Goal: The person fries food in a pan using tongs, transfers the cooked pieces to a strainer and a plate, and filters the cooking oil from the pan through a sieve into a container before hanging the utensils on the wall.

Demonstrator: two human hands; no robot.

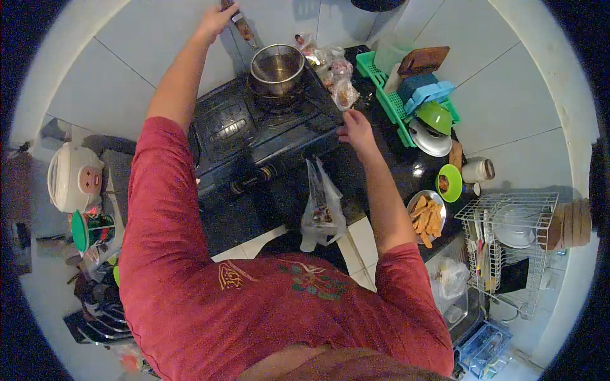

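At the upper left, my left hand [216, 23] is closed on the brown handle of a metal saucepan [277, 66], near the handle's end. The pan rests over the right burner of the black gas stove [222, 130], and its inside looks shiny. My right hand [358, 133] is at the stove's right front corner, with its fingers curled. Its fingertips are close to a clear plastic bag [344, 95] of food; whether they grip something there is hidden. Below the stove front hangs a whitish plastic bag [322, 213].
Right of the stove, a green rack [387, 105] holds a cutting board and a green bowl. A plate of fried food [427, 217] and a lime bowl [449, 181] stand on the dark counter. Farther right is a wire dish rack [508, 219]. A rice cooker [76, 178] stands at left.
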